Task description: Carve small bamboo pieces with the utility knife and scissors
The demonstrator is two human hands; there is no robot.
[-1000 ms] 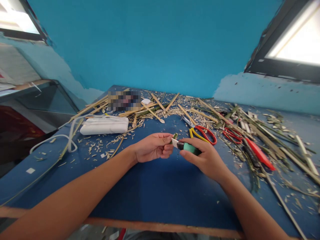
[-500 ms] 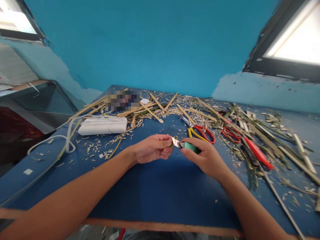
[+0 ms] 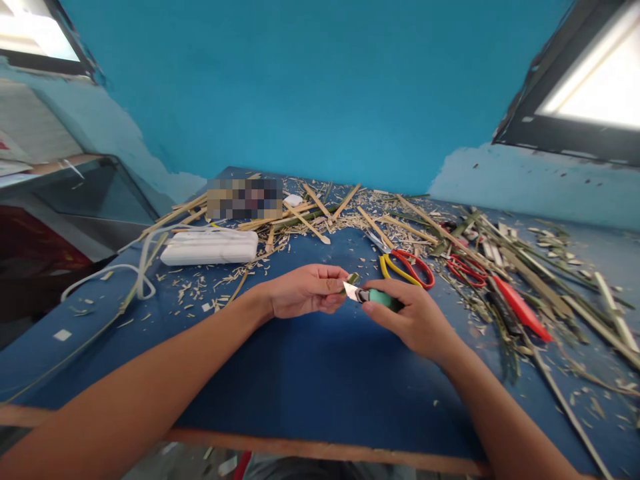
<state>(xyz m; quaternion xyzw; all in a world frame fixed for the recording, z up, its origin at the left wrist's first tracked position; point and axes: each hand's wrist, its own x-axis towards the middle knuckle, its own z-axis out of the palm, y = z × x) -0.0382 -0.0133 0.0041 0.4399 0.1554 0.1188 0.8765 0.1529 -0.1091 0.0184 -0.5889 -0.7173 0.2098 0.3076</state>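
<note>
Between the fingers of my left hand (image 3: 310,291) is a small green bamboo piece (image 3: 353,277), its tip poking out past the thumb. My right hand (image 3: 413,317) is closed round the green handle of a utility knife (image 3: 383,299). The knife's short bright blade points left and lies at the bamboo piece, close to my left fingertips. Whether the edge is cutting in cannot be made out. Both hands are raised above the blue table (image 3: 310,393). Just beyond my right hand lie scissors (image 3: 407,265) with red and yellow handles.
A white power strip (image 3: 210,247) with its cord lies at the left. Bamboo strips (image 3: 345,201) and shavings cover the back. To the right are red-handled scissors (image 3: 466,270), a red-handled tool (image 3: 523,310) and more split bamboo (image 3: 540,273). A blue wall (image 3: 320,87) stands behind.
The green bamboo piece shows more above my left fingers, and the knife blade has tilted slightly against it. Both hands stay in nearly the same place; the whole view has shifted a little.
</note>
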